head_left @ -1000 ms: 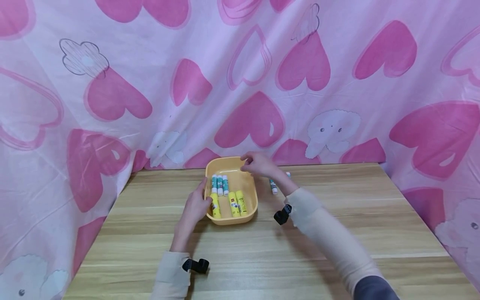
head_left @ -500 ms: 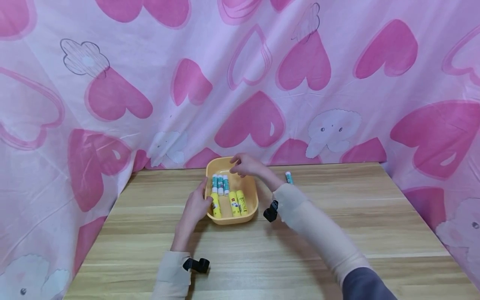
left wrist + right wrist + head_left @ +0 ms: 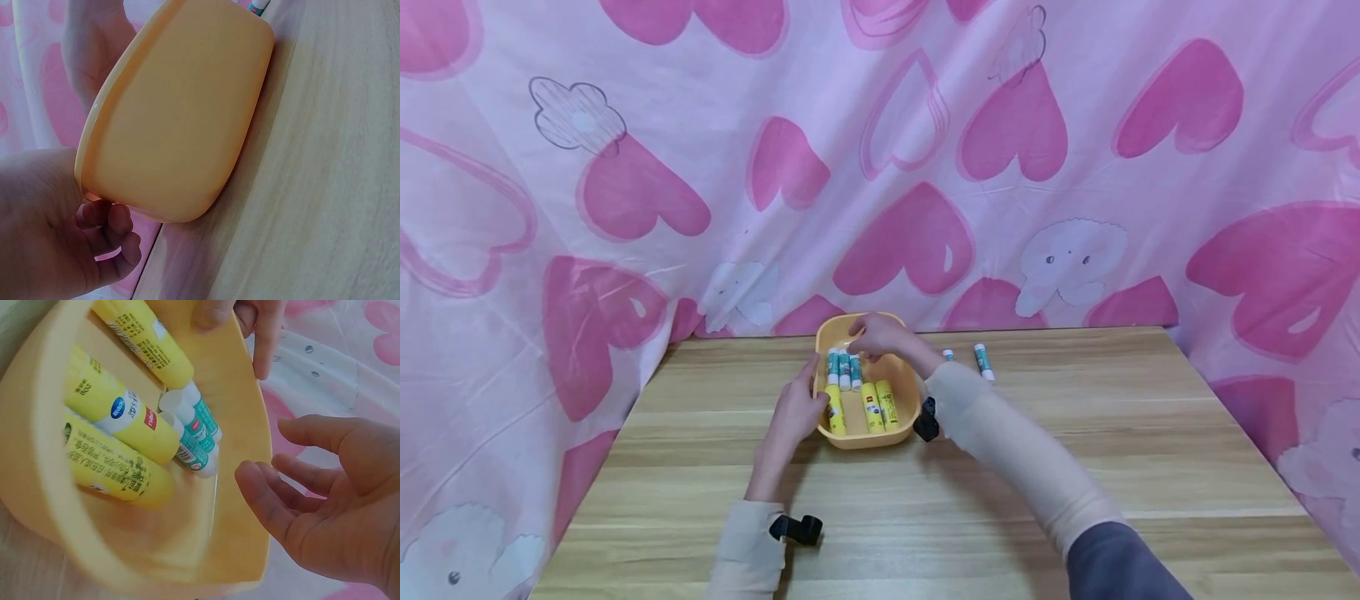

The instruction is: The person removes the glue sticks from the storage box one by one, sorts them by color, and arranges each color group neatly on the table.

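Note:
A yellow plastic bin (image 3: 856, 444) stands on the table, holding three yellow glue sticks (image 3: 872, 408) near its front and three smaller teal-and-white glue sticks (image 3: 844, 369) further back. My left hand (image 3: 796, 410) grips the bin's left rim, its thumb over the edge and its fingers curled against the outer wall (image 3: 175, 112). Over the far part of the bin hovers my right hand (image 3: 886, 336), close to the teal sticks. The right wrist view shows that hand (image 3: 331, 500) with loosely bent fingers and nothing between them.
Two more teal glue sticks lie on the wooden table (image 3: 1075, 467) to the right of the bin: one in full sight (image 3: 983, 362), the other (image 3: 948, 355) partly behind my right sleeve. A pink heart-patterned cloth (image 3: 910, 242) hangs along the table's back edge.
My right hand has moved left from the bin's far right rim to over the teal glue sticks. My left hand keeps its grip on the rim, and the bin stays put.

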Demonstrator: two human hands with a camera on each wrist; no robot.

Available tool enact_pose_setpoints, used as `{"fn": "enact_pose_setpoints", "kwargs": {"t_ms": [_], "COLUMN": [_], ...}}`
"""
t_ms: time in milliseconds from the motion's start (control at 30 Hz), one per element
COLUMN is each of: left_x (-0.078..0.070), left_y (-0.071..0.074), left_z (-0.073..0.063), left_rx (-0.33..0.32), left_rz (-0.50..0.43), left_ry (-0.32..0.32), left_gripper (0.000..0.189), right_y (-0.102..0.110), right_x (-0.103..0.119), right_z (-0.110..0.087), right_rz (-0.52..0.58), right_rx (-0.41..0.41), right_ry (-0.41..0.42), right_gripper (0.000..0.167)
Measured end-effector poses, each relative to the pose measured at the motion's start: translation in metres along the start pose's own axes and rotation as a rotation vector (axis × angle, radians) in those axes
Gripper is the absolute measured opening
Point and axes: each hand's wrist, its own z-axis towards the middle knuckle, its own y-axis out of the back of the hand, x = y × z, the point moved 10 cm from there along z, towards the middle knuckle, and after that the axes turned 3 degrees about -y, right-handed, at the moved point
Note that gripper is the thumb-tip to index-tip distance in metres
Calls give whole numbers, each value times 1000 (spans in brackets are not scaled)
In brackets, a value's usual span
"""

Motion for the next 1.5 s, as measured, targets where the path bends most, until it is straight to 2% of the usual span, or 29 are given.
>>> {"fn": "enact_pose_setpoints", "kwargs": {"t_ms": [233, 467, 733, 967, 1200, 1300, 1500], "left_x": [-2, -2, -1, -1, -1, -2, -2], "left_y": [1, 2, 0, 1, 3, 3, 2], "left_z": [0, -2, 0, 0, -1, -2, -2], "left_rx": [-11, -12, 0, 10, -4, -6, -16], "left_rz": [25, 28, 17, 22, 22, 23, 31], "left_ry": [-23, -24, -4, -3, -10, -18, -24], "left_gripper": [74, 73, 73, 74, 74, 75, 75], "right_y": [-11, -19, -25, -34, -40, -43, -41], "right_x": [0, -3, -8, -14, -17, -21, -20], "right_z": [10, 14, 15, 16, 21, 21, 19], "right_rz": [-48, -42, -37, 18, -37, -11, 59], "right_rx": [44, 66, 118, 149, 145, 150, 143], "right_ry": [-40, -80, -123, -167, -189, -202, -169], "right_gripper": [51, 49, 28, 22, 27, 32, 54]}}
